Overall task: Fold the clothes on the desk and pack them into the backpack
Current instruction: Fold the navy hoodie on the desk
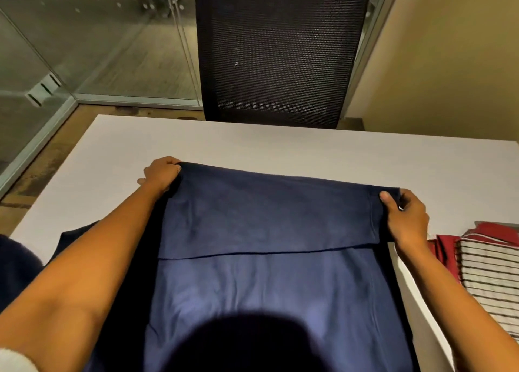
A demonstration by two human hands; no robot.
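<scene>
Desk (pixel 280 144) holds garment (pixel 266 217), far corners pinched.

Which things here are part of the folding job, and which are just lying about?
Job: navy garment, gripped at its far fold by left hand and right hand; striped clothes; red clothes; desk.
Lying about: mesh chair; glass wall.

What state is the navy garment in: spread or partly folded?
Partly folded: the navy garment has its far end doubled back over the rest, the edge crossing its middle; the left hand and right hand grip the fold's corners.
</scene>
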